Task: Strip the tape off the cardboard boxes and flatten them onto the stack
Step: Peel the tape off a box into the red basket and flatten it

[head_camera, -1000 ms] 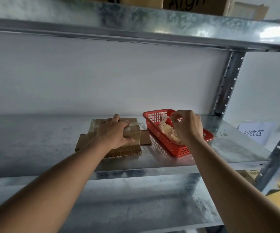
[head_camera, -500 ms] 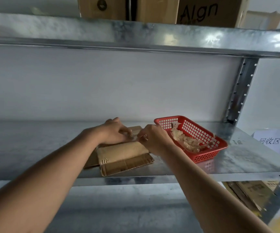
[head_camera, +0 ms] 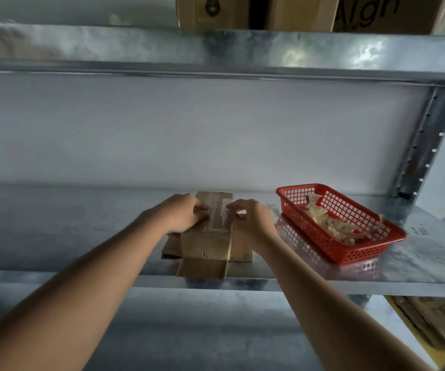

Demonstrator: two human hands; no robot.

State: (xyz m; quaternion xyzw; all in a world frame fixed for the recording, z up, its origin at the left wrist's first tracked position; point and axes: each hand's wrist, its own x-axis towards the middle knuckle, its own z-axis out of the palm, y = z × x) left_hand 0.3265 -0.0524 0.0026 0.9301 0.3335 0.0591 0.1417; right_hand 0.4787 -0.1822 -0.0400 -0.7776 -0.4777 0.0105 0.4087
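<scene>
The shelf carried flattened cardboard at its front edge, basket alongside. The right hand had returned from the basket; both it and the left hand pinched the tape, suggesting another strip was starting.

Both forearms are bare, with no sleeves, gloves or jewellery visible.
</scene>
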